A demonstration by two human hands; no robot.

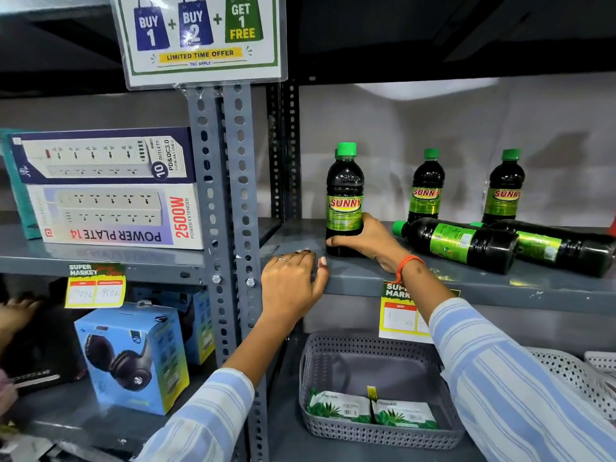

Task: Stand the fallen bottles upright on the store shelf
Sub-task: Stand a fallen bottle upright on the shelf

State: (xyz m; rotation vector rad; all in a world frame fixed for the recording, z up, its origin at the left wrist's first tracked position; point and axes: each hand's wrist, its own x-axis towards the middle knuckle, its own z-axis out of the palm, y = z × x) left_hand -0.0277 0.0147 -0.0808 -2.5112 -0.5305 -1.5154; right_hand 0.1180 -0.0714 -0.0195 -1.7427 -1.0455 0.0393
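Dark bottles with green caps and green "SUNNY" labels sit on the grey shelf [466, 281]. One upright bottle [345, 195] stands at the shelf's left front, and my right hand [370, 240] is wrapped around its lower part. Another cap shows just behind it. Two more bottles [426, 188] [503, 190] stand upright at the back. Two bottles lie on their sides to the right, one [463, 243] in front and another [560, 248] behind it. My left hand [293, 285] rests flat on the shelf's front edge, holding nothing.
A perforated grey upright [230, 195] divides the shelf bays. Power-strip boxes [110, 188] are stacked on the left shelf. Below are a blue headphone box [133, 358] and a grey basket [376, 388] with packets. A promo sign [200, 38] hangs above. Another person's hand [13, 315] shows far left.
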